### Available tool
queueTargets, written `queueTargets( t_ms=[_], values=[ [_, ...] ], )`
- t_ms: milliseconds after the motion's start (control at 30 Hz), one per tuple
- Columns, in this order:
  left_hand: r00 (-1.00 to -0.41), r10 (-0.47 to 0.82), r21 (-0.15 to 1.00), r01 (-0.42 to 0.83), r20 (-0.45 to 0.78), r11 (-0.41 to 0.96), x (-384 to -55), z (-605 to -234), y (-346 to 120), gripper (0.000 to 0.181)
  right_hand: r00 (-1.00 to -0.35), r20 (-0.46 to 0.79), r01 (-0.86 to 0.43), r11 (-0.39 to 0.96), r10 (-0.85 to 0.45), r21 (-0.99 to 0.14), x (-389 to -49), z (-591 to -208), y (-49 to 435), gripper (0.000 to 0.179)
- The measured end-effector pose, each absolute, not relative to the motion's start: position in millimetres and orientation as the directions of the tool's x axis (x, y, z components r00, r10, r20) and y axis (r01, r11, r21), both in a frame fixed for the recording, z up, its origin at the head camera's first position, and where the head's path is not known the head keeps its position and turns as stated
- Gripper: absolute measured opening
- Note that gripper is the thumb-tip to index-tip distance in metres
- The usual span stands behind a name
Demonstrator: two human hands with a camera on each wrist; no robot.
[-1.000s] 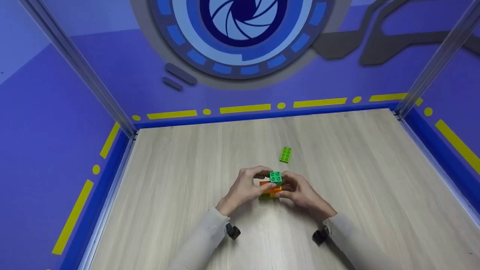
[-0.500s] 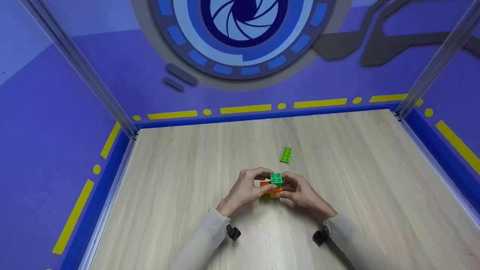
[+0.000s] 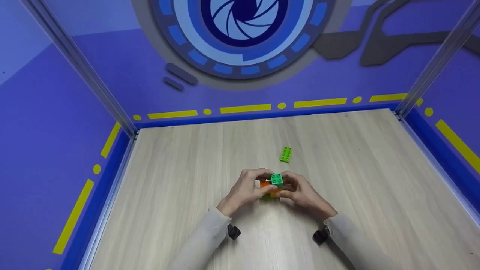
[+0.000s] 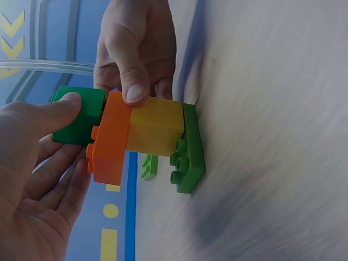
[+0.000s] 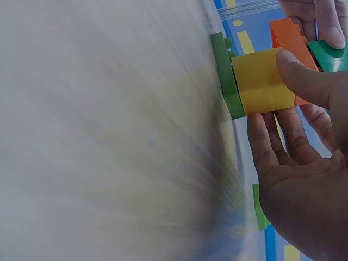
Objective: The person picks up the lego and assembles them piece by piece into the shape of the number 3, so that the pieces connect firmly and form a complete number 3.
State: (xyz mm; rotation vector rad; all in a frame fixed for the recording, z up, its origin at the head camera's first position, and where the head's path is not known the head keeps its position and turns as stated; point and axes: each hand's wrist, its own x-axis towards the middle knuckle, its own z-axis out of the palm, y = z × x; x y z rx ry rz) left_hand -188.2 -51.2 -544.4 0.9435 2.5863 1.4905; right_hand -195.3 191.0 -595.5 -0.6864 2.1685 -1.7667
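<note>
My left hand (image 3: 245,187) pinches a square green brick (image 4: 81,117) between thumb and fingers. This brick sits at one end of the studded side of an orange brick (image 4: 111,144); whether it is fully pressed on, I cannot tell. Under the orange brick is a yellow brick (image 5: 263,81), joined to a flat green plate brick (image 4: 193,155) at the bottom, near the tabletop. My right hand (image 3: 305,195) grips the yellow brick, thumb on one side and fingers on the other. In the head view, the hands partly hide the stack.
A loose lime-green plate brick (image 3: 285,154) with two rows of studs lies on the wooden tabletop (image 3: 187,161), beyond the hands. Blue-purple printed panels (image 3: 240,97) wall in the back and sides of the table.
The green brick and left hand have shifted very slightly toward the person and to the right. Both hands keep their hold, and the loose plate brick stays in place.
</note>
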Motion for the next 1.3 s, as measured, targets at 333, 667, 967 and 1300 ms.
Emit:
queueTargets(
  t_ms=[333,667,967,1300],
  values=[
    [-0.778,0.554,0.716,0.565,0.296,0.411,-192.8,-541.0,-51.8,0.026,-0.838,0.148,-0.239,0.111,-0.525,-0.965,-197.3,-596.7,189.0,0.039],
    [-0.762,0.577,0.676,0.593,0.295,0.438,-193.6,-537.9,-55.9,0.023,-0.851,0.095,-0.174,0.107,-0.517,-0.979,-198.4,-594.4,182.0,0.038],
    [-0.748,0.58,0.675,0.611,0.321,0.414,-196.8,-543.0,-50.7,0.023,-0.86,0.07,-0.164,0.144,-0.505,-0.976,-196.5,-592.0,188.6,0.04],
    [-0.754,0.595,0.691,0.587,0.279,0.421,-197.4,-541.3,-51.7,0.025,-0.858,0.088,-0.193,0.159,-0.507,-0.968,-194.7,-592.9,190.2,0.039]
  ],
)
